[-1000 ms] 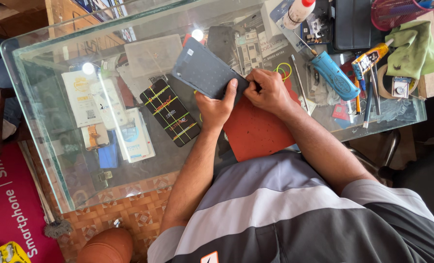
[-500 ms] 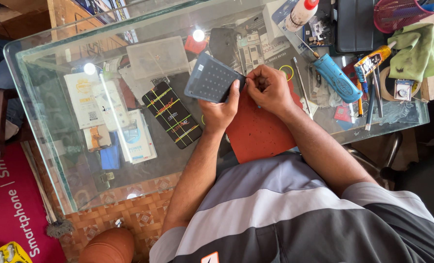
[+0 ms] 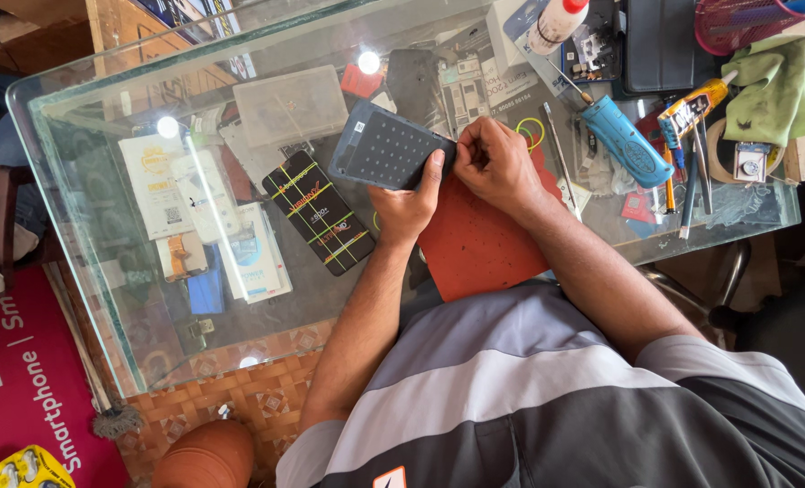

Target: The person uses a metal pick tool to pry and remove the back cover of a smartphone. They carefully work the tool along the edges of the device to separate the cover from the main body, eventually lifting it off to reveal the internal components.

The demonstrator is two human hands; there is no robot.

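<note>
— Over a glass-topped workbench (image 3: 104, 298), what do your hands hold?

— Both grip a dark grey flat panel dotted with small holes (image 3: 386, 149). My left hand (image 3: 409, 206) clamps its near edge, thumb on top; my right hand (image 3: 497, 165) pinches its right corner, fingers curled shut, so I cannot tell what lies under them.

— And around them?

— An orange-red work mat (image 3: 479, 248) lies beneath my wrists. A black packet with yellow stripes (image 3: 317, 212) sits just left of the panel. To the right crowd a blue cylindrical tool (image 3: 626, 142), a white glue bottle (image 3: 556, 23) and a green cloth (image 3: 777, 90). Cartons and papers show through the glass
</note>
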